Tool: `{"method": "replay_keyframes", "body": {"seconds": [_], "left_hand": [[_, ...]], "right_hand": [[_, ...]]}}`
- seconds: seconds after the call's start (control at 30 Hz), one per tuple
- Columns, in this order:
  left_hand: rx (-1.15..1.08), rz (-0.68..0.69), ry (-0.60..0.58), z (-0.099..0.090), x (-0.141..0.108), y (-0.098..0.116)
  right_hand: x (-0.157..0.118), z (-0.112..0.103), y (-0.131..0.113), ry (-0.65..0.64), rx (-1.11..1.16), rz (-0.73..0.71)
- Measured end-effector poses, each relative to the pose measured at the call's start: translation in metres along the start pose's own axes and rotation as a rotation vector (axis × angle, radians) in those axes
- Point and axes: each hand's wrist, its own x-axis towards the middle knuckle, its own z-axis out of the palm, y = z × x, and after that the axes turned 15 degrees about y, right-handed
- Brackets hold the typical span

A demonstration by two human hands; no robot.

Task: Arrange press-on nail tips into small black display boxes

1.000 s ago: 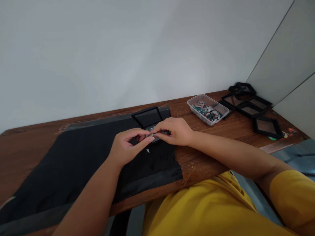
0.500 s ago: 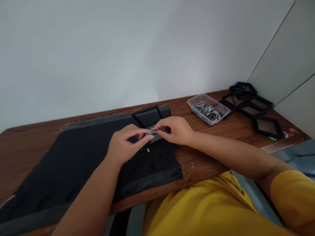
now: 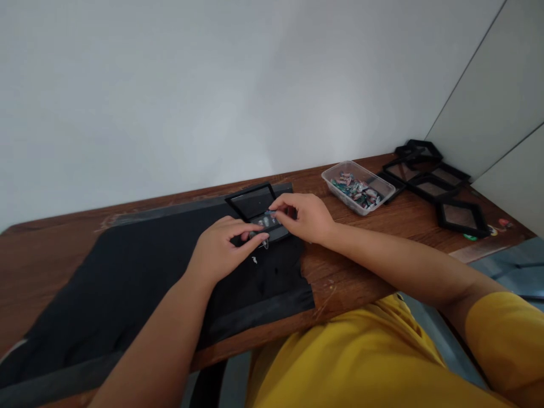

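Note:
A black hinged frame (image 3: 250, 203) with see-through panes stands opened on the black cloth, its upper half tilted up. Several small pale pieces (image 3: 267, 220) lie on its lower pane. My left hand (image 3: 223, 243) is at the frame's near left side, thumb and forefinger pinched on a small clear plastic wrapper (image 3: 266, 244) whose end sticks out below the thumb. My right hand (image 3: 304, 216) is over the frame's right side, fingertips pressed together close to the pane; whatever they hold is too small to name.
A clear plastic tub (image 3: 359, 188) of small wrapped pieces stands to the right. Several more black frames (image 3: 462, 216) lie piled at the far right of the wooden table (image 3: 352, 277). A white scrap (image 3: 254, 260) lies on the black cloth (image 3: 140, 277). A pale wall rises behind.
My hands have moved apart: the right has gone slightly up and over the frame, while the left stays near with the wrapper. More of the lower pane and its pieces now shows.

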Motion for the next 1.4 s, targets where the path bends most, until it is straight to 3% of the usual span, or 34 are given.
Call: {"method": "replay_keyframes", "body": {"seconds": [0.17, 0.3, 0.57, 0.77, 0.93, 1.1, 1.4], "left_hand": [[0.007, 0.126, -0.053, 0.001, -0.001, -0.004], [-0.01, 0.145, -0.042, -0.002, -0.004, -0.006], [0.028, 0.169, -0.135, -0.006, -0.007, -0.01], [-0.042, 0.099, -0.058, -0.006, -0.005, -0.005], [-0.045, 0.024, 0.012, -0.006, -0.001, -0.001], [-0.112, -0.03, -0.013, -0.003, -0.002, 0.001], [-0.087, -0.197, -0.041, -0.006, 0.0, 0.005]], "right_hand": [[0.0, 0.006, 0.007, 0.045, 0.034, -0.062], [-0.001, 0.007, 0.008, 0.05, 0.037, -0.093], [-0.001, 0.006, 0.008, 0.009, -0.006, -0.128], [-0.003, 0.006, 0.008, -0.057, -0.098, -0.205], [-0.003, 0.006, 0.008, -0.026, -0.079, -0.209], [-0.003, 0.008, 0.012, 0.047, -0.023, -0.22], [-0.004, 0.01, 0.013, 0.05, 0.004, -0.243]]}}
